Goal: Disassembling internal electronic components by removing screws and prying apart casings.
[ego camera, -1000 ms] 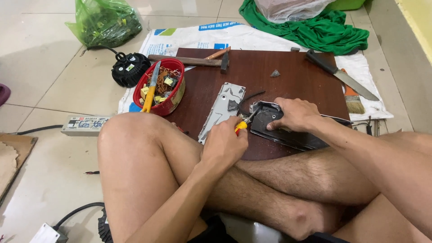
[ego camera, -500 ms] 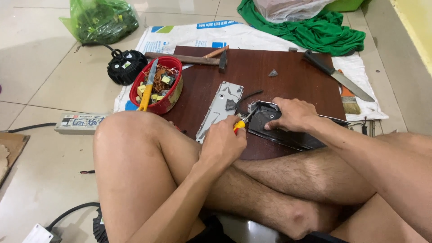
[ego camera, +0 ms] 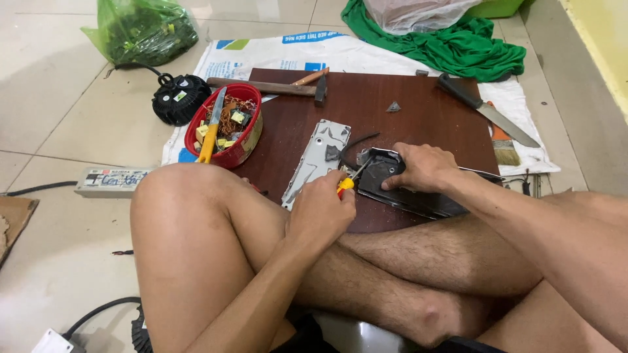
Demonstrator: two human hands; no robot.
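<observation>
I sit cross-legged on the floor before a dark brown board [ego camera: 366,104]. My left hand [ego camera: 320,212] grips a screwdriver with a yellow and red handle [ego camera: 345,185]; its metal tip points up and right at the near end of a black device casing [ego camera: 399,186]. My right hand [ego camera: 422,167] presses down on top of that black casing, holding it flat on the board. A grey metal cover plate [ego camera: 317,160] lies just left of the casing, with a black wire curling between them.
A red bowl [ego camera: 226,127] of small parts and a yellow-handled tool stands at the board's left edge. A hammer [ego camera: 275,85], a knife [ego camera: 487,111] and a paintbrush [ego camera: 504,145] lie around. A black round unit [ego camera: 180,98], a green bag [ego camera: 144,29], green cloth [ego camera: 451,42] and a grey power strip [ego camera: 114,180] surround the board.
The view shifted slightly left. Both hands stay on the screwdriver and the black casing with only small movement.
</observation>
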